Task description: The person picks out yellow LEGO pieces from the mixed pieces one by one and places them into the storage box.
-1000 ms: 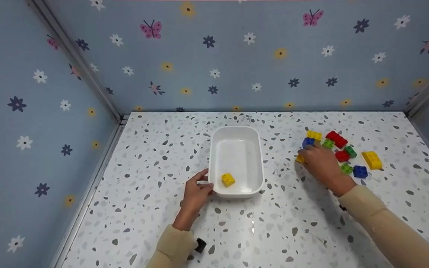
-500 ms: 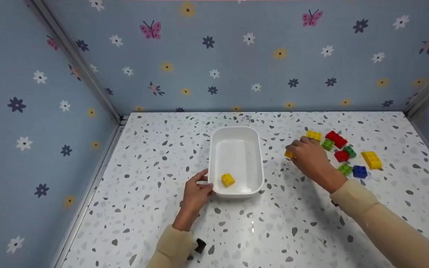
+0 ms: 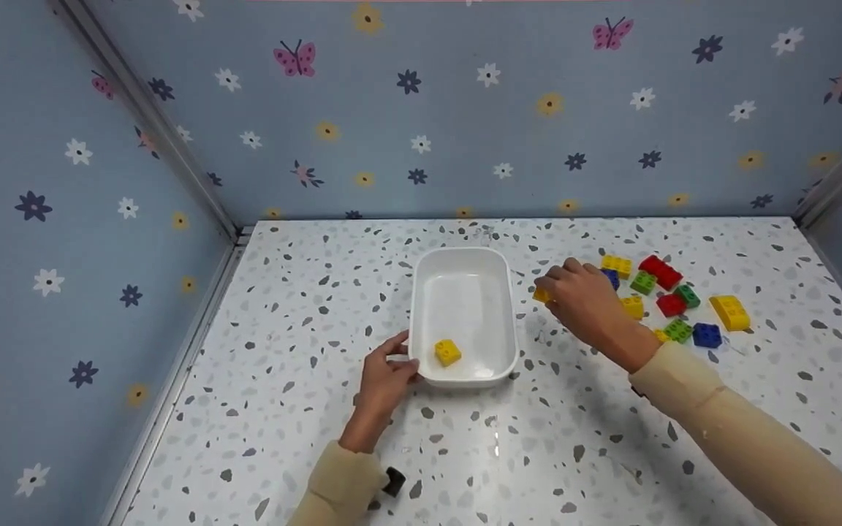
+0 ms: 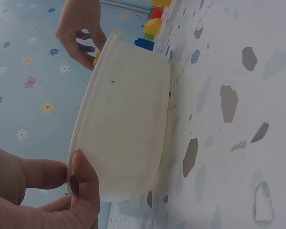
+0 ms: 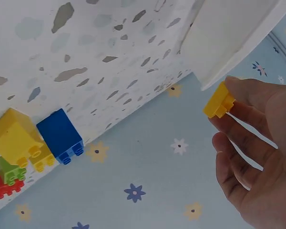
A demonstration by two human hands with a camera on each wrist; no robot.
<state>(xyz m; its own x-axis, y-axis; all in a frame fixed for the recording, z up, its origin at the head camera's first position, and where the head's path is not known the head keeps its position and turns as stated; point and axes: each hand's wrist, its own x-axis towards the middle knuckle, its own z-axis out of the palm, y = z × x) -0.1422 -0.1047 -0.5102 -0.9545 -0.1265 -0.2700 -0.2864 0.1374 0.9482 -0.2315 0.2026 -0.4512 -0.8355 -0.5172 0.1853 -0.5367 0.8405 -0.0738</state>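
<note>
My left hand (image 3: pixel 384 380) pinches the near-left rim of a white plastic tub (image 3: pixel 465 314), thumb and fingers on either side in the left wrist view. The tub stands on the table with one yellow toy brick (image 3: pixel 447 353) at its near end. Just right of the tub, my right hand (image 3: pixel 588 303) holds another yellow building brick (image 5: pixel 219 101) between thumb and fingertips, raised above the tabletop. Part of that brick is hidden by the fingers in the head view.
Right of my right hand lie loose bricks: a blue brick (image 5: pixel 60 136), a red brick (image 3: pixel 660 272), a green brick (image 3: pixel 678 330), a yellow arched brick (image 3: pixel 730 313) and several others. Flower-patterned walls (image 3: pixel 457 109) stand behind and at both sides of the speckled table (image 3: pixel 304 307).
My right hand has lifted a yellow brick from the pile and carried it left toward the tub, uncovering other bricks. My left hand and the tub have stayed in place.
</note>
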